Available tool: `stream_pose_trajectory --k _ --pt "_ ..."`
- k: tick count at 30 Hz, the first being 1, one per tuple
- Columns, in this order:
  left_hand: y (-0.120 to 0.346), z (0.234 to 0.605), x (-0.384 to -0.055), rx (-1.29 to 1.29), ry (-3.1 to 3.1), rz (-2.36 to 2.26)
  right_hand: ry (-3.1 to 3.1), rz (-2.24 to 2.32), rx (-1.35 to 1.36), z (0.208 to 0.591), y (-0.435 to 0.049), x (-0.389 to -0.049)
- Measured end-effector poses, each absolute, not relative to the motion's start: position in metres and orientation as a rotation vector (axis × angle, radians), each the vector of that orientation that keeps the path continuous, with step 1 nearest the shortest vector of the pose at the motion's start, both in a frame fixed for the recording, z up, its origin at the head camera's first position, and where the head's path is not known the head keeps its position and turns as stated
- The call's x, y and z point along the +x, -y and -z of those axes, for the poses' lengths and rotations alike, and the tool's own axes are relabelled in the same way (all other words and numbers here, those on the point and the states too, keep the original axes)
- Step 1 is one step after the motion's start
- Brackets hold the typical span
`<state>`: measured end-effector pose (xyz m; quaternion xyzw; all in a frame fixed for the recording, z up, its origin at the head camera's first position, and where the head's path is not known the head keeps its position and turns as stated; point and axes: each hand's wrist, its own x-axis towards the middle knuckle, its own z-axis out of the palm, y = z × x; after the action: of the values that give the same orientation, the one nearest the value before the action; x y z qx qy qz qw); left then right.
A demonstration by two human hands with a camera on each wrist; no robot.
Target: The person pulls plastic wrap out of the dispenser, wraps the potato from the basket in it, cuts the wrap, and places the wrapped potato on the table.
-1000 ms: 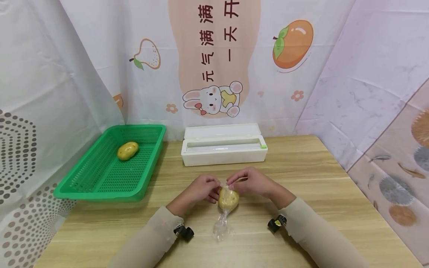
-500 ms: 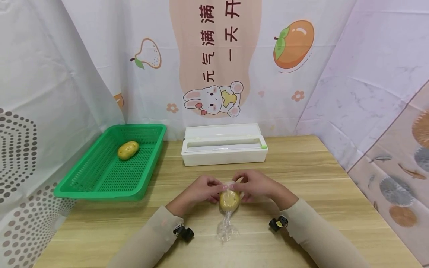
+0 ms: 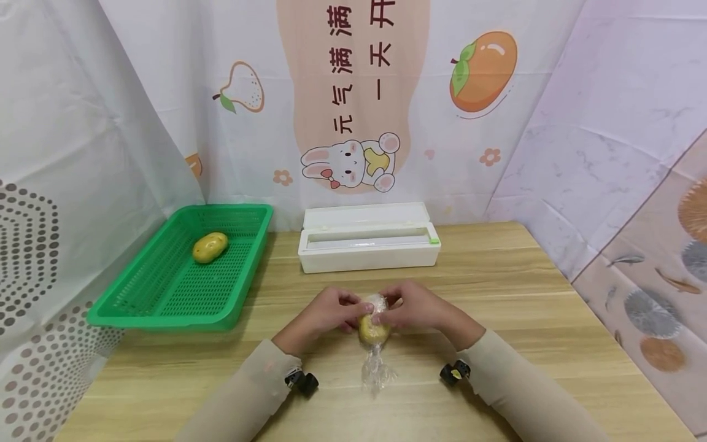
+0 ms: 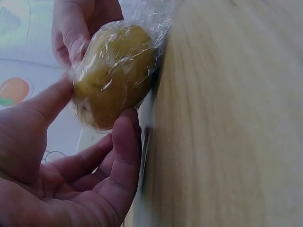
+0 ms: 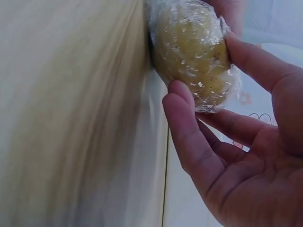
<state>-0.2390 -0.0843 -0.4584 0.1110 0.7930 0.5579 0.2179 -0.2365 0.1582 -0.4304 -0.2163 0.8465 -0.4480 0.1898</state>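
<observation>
Both hands point(image 3: 332, 310) point(image 3: 418, 307) close, fingers point(image 4: 125, 163) bent

The wood-grain desk point(image 3: 519, 307) bears a green basket point(image 3: 166, 321) over its far left corner and an open white box point(image 3: 370, 261) along the far edge; whether the film-wrapped potato point(image 3: 372, 334) touches the top is unclear.

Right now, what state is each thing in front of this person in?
Yellow potato in clear plastic film: wrapped, gripped by both hands' fingers
Clear crumpled film end: bunched, loose, free of both hands
Bare yellow oval potato: unwrapped, lying in the green rectangular plastic basket
Green basket: upright, holding one potato
Long white box: open, lid tilted back
Left-hand fingers: pinching the wrapped potato
Right-hand fingers: likewise
</observation>
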Motion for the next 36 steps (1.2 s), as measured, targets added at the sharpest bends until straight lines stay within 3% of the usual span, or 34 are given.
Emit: stream_pose_trajectory --k 21,36 --pt "0.086 0.45 -0.238 0.325 -2.215 -1.511 -2.294 1.377 -0.624 0.434 -0.16 -0.243" --pt "0.089 0.448 -0.238 0.264 -2.119 -1.566 -2.306 1.429 -0.474 0.437 -0.154 -0.241"
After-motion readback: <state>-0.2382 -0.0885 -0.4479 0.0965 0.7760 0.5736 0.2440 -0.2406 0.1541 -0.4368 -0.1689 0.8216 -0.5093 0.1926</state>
